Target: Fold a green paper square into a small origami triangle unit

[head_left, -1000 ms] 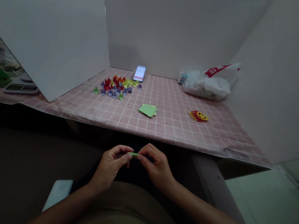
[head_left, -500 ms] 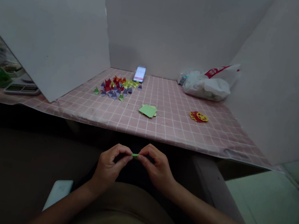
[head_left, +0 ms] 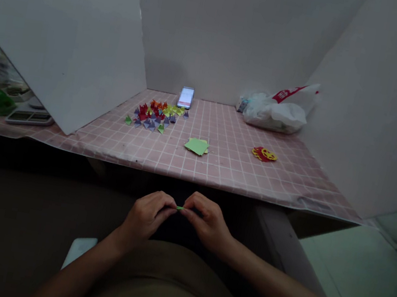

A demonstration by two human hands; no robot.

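Between my two hands, just above my lap, is a small folded piece of green paper (head_left: 180, 208), seen nearly edge-on. My left hand (head_left: 149, 215) pinches its left end with thumb and forefinger. The other end is pinched by my right hand (head_left: 208, 222). Fingertips cover most of the paper, so its folds are hard to make out. Beyond the hands, a stack of square paper sheets (head_left: 196, 146) lies on the table, green on top with yellow peeking out beneath. Further left sits a cluster of small folded paper pieces (head_left: 154, 116) in red, orange, yellow, purple and green.
The table has a pink checked cloth (head_left: 225, 168). A phone (head_left: 186, 98) stands at the back, near a white plastic bag (head_left: 278, 112). Red and yellow cut-out shapes (head_left: 265, 154) lie at right. White panels (head_left: 62, 29) enclose the table; a scale (head_left: 29, 117) is at far left.
My left hand has turned slightly, its fingers closing further over the green paper, so less of it shows. My right hand has barely moved.
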